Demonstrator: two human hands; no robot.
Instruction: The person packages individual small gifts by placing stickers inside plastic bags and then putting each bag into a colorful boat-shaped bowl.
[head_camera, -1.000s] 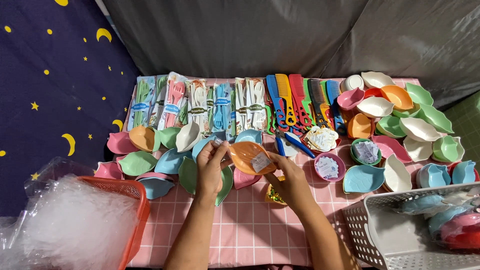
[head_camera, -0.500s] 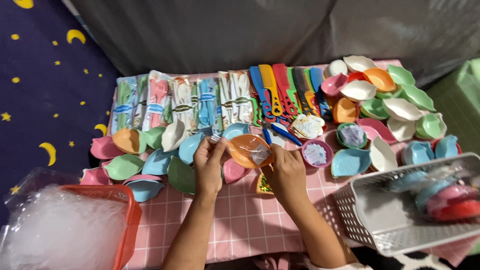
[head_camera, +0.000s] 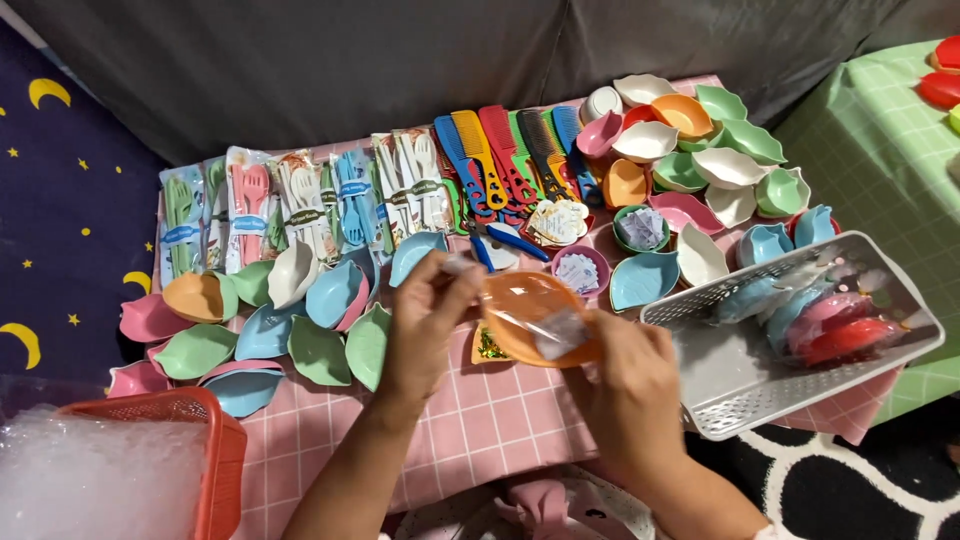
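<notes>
Both my hands hold an orange leaf-shaped dish (head_camera: 525, 305) in clear plastic wrap above the pink checked table (head_camera: 480, 420). My left hand (head_camera: 430, 320) pinches the wrap at the dish's upper left edge. My right hand (head_camera: 625, 385) supports the dish from below right, with a white label under its thumb. Pastel leaf-shaped dishes (head_camera: 300, 335) lie just left of my left hand.
Packs of plastic cutlery (head_camera: 300, 200) and coloured combs (head_camera: 500, 155) line the table's back. More dishes (head_camera: 700, 150) pile at back right. A grey basket (head_camera: 780, 340) with wrapped dishes sits right. A red basket (head_camera: 190, 440) of clear wrap stands at front left.
The view has shifted so the table sits further left and the grey basket shows more fully. Both hands keep hold of the orange dish, and the left hand now pulls at the wrap.
</notes>
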